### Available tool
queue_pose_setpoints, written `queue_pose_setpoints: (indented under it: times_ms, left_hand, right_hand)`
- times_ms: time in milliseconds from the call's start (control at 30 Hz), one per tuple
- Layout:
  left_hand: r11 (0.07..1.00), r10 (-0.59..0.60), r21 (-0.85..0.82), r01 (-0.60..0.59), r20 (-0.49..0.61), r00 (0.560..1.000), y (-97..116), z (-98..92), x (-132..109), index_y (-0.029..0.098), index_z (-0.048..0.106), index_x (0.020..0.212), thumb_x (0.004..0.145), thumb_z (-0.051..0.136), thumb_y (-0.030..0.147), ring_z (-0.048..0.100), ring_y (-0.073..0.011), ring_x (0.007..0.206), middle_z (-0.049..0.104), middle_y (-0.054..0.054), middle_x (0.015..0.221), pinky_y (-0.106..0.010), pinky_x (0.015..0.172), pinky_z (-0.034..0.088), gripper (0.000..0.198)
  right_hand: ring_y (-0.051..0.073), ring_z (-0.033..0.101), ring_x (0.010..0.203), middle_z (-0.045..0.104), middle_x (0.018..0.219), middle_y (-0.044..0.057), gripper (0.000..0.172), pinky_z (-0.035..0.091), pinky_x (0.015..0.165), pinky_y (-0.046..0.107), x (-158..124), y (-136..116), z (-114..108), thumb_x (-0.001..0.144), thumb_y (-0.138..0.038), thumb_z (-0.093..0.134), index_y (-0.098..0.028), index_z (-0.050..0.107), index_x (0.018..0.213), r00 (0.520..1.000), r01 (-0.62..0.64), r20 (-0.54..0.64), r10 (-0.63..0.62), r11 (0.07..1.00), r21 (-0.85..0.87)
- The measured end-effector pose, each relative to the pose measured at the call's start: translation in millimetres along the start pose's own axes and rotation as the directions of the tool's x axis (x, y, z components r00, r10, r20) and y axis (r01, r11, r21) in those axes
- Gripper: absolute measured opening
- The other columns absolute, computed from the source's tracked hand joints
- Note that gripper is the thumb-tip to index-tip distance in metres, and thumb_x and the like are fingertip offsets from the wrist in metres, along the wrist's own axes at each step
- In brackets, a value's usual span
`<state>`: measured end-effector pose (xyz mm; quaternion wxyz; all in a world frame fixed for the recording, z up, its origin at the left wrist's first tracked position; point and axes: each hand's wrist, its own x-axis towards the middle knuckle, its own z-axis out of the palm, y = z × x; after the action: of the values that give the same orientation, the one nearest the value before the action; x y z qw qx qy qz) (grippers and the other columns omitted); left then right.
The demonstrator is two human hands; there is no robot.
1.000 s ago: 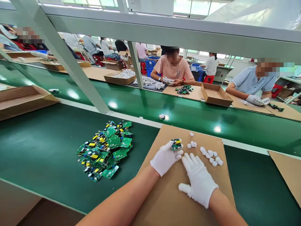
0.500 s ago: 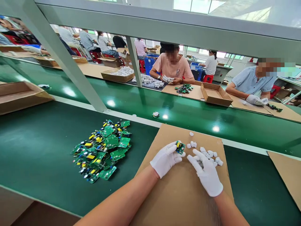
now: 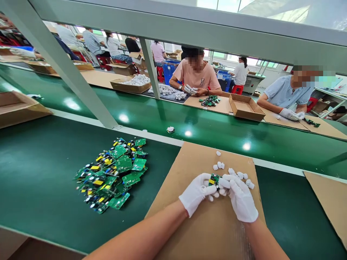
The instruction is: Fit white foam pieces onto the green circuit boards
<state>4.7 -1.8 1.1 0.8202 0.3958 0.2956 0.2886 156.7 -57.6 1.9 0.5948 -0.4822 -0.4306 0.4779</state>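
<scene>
Both my hands wear white gloves and meet over a brown cardboard sheet. My left hand pinches a small green circuit board with yellow parts. My right hand is closed against the board's right side, holding a small white piece to it. Several small white plastic pieces lie scattered on the cardboard just beyond my fingers. A pile of green circuit boards lies on the green belt to my left.
A green conveyor belt runs across, carrying one small white item. A slanted grey frame post stands at left. Across the belt, two gloved people work beside an open cardboard box. Another cardboard sheet lies at right.
My right hand rose from lying flat on the cardboard, reached into the white pieces and closed against the board. Both hands drew nearer to me. The white item on the conveyor moved left.
</scene>
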Motion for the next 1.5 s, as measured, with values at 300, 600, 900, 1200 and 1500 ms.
queue_pose_setpoints:
  times_ms: [300,600,900,1200,1500]
  left_hand:
    - [0.982,-0.025,-0.185,0.027,0.01,1.0,2.3,-1.0,-3.7,0.014,0.058,0.094,0.07,0.069,0.038,0.064,-0.014,0.069,0.064,-0.009,0.09,-0.023,0.058,0.048,0.036]
    - [0.999,0.039,0.008,-0.038,-0.098,0.994,4.1,2.5,-4.0,0.014,0.062,0.099,0.064,0.073,0.037,0.062,-0.0218,0.09,0.066,-0.011,0.097,-0.029,0.071,0.049,0.044]
    - [0.968,0.211,0.156,-0.196,-0.09,0.973,-4.2,7.6,-6.7,0.014,0.063,0.106,0.068,0.069,0.031,0.059,-0.0198,0.088,0.067,-0.008,0.091,-0.032,0.082,0.046,0.041]
    - [0.983,0.146,0.115,-0.144,-0.008,0.989,2.7,5.7,-7.3,0.014,0.064,0.099,0.075,0.062,0.035,0.059,-0.0163,0.079,0.066,-0.009,0.092,-0.027,0.069,0.047,0.032]
    - [0.996,0.083,0.043,-0.081,-0.028,0.996,0.5,11.6,-5.8,0.013,0.059,0.089,0.068,0.069,0.038,0.058,-0.0143,0.07,0.061,-0.005,0.079,-0.029,0.066,0.048,0.034]
  right_hand:
    - [0.016,0.064,0.07,0.069,0.084,0.003,0.027,0.054,0.065,0.032,-1.3,-8.4,0.2,0.074,-0.037,0.065,-0.022,0.062,0.096,0.992,0.022,-0.121,-0.039,0.989,-0.144]
    - [0.017,0.064,0.079,0.069,0.085,0.003,0.022,0.051,0.075,0.035,-8.6,-6.2,4.6,0.078,-0.015,0.058,-0.022,0.059,0.099,0.812,0.425,0.139,-0.567,0.411,-0.807]
    - [0.016,0.059,0.066,0.068,0.074,0.0,0.02,0.043,0.064,0.029,-6.4,-3.1,4.8,0.077,-0.018,0.06,-0.024,0.063,0.096,0.747,0.401,0.275,-0.605,0.081,-0.912]
    - [0.023,0.06,0.089,0.065,0.099,0.006,0.032,0.049,0.077,0.036,-2.1,-1.7,2.1,0.079,-0.026,0.057,-0.026,0.06,0.111,0.866,0.4,0.229,-0.445,0.34,-0.851]
    - [0.019,0.063,0.085,0.068,0.092,0.004,0.018,0.051,0.078,0.036,1.9,0.8,6.1,0.078,-0.018,0.059,-0.027,0.068,0.091,0.766,0.478,0.262,-0.587,0.246,-0.843]
